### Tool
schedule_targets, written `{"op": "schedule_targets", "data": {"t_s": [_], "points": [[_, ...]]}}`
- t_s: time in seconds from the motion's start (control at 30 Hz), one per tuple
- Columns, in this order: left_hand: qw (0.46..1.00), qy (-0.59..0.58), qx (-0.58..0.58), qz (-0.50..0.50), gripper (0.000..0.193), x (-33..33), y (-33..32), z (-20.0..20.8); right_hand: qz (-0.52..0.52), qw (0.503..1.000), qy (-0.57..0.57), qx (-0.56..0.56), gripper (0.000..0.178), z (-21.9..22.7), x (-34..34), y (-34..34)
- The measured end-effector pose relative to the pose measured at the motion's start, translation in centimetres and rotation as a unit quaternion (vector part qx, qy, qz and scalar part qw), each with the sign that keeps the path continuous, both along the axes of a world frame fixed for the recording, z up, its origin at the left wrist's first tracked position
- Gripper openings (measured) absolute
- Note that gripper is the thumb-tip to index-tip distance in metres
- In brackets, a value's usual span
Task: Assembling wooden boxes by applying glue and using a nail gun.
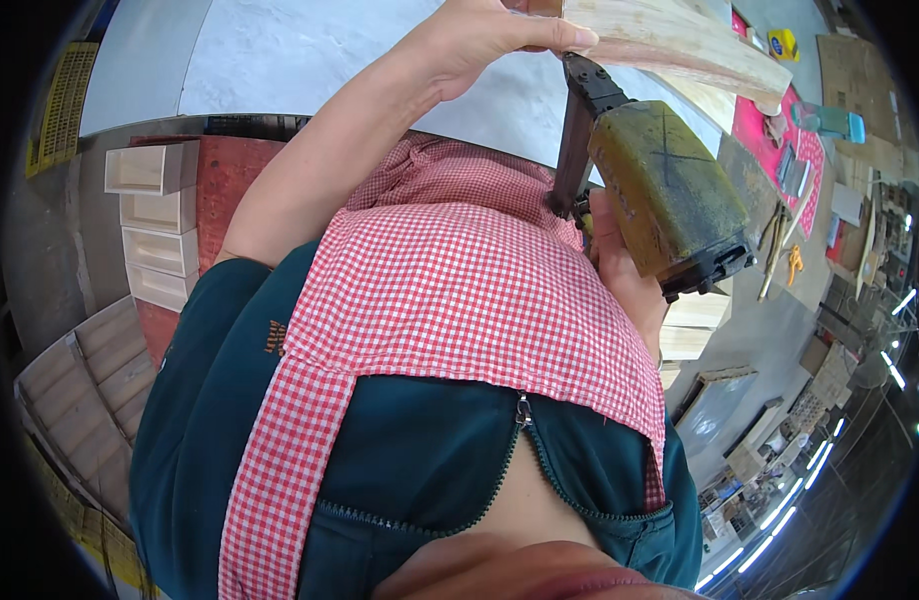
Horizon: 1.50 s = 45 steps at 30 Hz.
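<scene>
My left hand (490,42) is closed on a pale wooden piece (680,38) at the top of the view, its thumb lying along the near edge. My right hand (620,255) wraps the handle of a worn, yellowish nail gun (670,180) with a dark magazine. The gun's nose sits right by my left thumb, at the wood's edge; whether it touches the wood I cannot tell. Most of my right fingers are hidden behind the tool. Beneath the wood is a white, marbled tabletop (310,60).
Open wooden boxes (160,212) are stacked at the left beside a red panel (242,185). A yellow crate (65,110) stands farther left, a slatted wooden tray (95,395) below. On the right lie a pink cloth (750,140), a teal-capped bottle (835,122) and an orange tool (795,262).
</scene>
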<state>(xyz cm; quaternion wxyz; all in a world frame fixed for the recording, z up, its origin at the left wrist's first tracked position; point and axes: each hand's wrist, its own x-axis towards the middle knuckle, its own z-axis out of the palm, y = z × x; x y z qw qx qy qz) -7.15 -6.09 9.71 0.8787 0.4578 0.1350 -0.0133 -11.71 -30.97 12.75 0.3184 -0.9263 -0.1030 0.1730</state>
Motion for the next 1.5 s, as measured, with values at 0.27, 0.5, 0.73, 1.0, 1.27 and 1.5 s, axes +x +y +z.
{"op": "schedule_targets", "data": {"t_s": [0.27, 0.5, 0.73, 1.0, 1.27, 1.5], "points": [[1.000, 0.018, -0.001, -0.007, 0.055, -0.1, 0.0, 0.1, -0.014, 1.000, 0.016, 0.005, 0.051, -0.8, 0.2, -0.6], [0.999, 0.033, -0.023, -0.022, 0.054, -0.1, 0.0, 0.2, 0.049, 0.995, -0.081, 0.023, 0.051, -2.1, 0.1, -1.7], [0.999, 0.036, -0.023, -0.022, 0.054, -0.1, 0.0, 0.1, 0.112, 0.977, -0.162, 0.078, 0.051, -1.7, 0.9, -0.8], [0.999, 0.033, -0.004, -0.006, 0.053, -0.1, -0.1, -0.2, -0.052, 0.997, 0.038, 0.047, 0.053, -0.1, 0.1, 0.0], [1.000, 0.030, 0.001, -0.009, 0.053, -0.1, 0.1, 0.0, -0.062, 0.995, 0.057, 0.056, 0.055, 0.1, 0.0, 0.1], [1.000, 0.018, 0.019, -0.009, 0.065, -0.1, 0.8, -0.9, -0.078, 0.986, 0.106, 0.100, 0.056, 0.6, 0.4, 0.0]]}}
